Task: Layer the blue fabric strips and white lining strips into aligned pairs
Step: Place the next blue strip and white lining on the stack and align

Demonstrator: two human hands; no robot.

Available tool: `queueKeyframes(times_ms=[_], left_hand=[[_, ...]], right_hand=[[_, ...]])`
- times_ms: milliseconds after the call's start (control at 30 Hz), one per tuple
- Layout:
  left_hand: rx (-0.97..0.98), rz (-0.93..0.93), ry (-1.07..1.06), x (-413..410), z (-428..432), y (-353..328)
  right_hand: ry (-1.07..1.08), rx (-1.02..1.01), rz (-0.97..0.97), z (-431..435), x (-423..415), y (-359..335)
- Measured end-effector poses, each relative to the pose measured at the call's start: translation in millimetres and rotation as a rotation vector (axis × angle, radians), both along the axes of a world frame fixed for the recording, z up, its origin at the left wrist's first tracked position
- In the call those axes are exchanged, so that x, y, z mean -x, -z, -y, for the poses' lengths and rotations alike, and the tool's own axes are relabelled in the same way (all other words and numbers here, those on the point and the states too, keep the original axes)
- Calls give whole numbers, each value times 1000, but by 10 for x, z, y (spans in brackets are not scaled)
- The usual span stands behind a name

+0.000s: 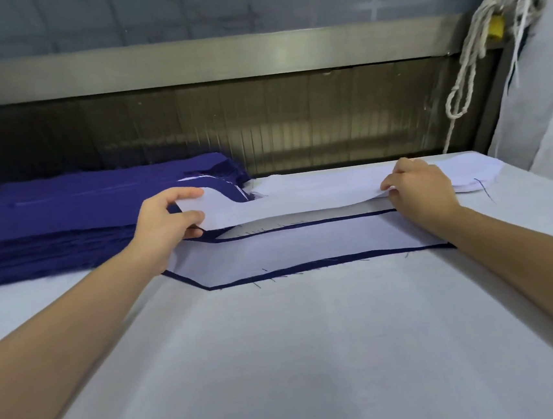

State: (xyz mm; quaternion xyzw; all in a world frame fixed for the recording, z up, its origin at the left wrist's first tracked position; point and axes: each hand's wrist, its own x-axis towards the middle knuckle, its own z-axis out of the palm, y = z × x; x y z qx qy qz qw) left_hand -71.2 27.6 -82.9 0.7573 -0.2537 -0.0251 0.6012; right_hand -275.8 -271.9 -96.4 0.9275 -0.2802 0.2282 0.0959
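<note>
Our left hand (163, 225) pinches the white lining strip (301, 200) at nine o'clock, right hand (421, 188) at three; it lies nine-to-three

My left hand (164, 220) pinches the left end of a long white lining strip (294, 200), and my right hand (418, 185) grips the same strip further along, fingers curled over its edge. Between them the strip hangs lifted above a flat white strip (289, 248) lying on a dark blue fabric strip (307, 267), which shows as a thin border. A thick stack of dark blue fabric pieces (50, 224) sits to my left on the pale cloth-covered table (283, 360). A knotted white rope (467, 66) hangs at far right.
</note>
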Motion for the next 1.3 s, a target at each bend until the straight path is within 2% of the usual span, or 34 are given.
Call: queueKeyframes(times_ms=[167, 300, 500, 700, 1067, 1300], left_hand=[[-66, 24, 4, 38, -165, 34], [-19, 13, -8, 86, -302, 68], [21, -19, -4, 159, -451, 83], [-103, 49, 41, 148, -495, 91], [-199, 105, 49, 80, -512, 139], [-192, 122, 35, 83, -520, 134]], right_hand=[[-11, -42, 28, -81, 116, 21], [-3, -91, 57, -138, 191, 48], [-82, -217, 316, -71, 404, 38], [-238, -500, 375, -92, 420, 54], [-219, -912, 540, 20, 389, 117], [-222, -768, 470, -7, 398, 113]])
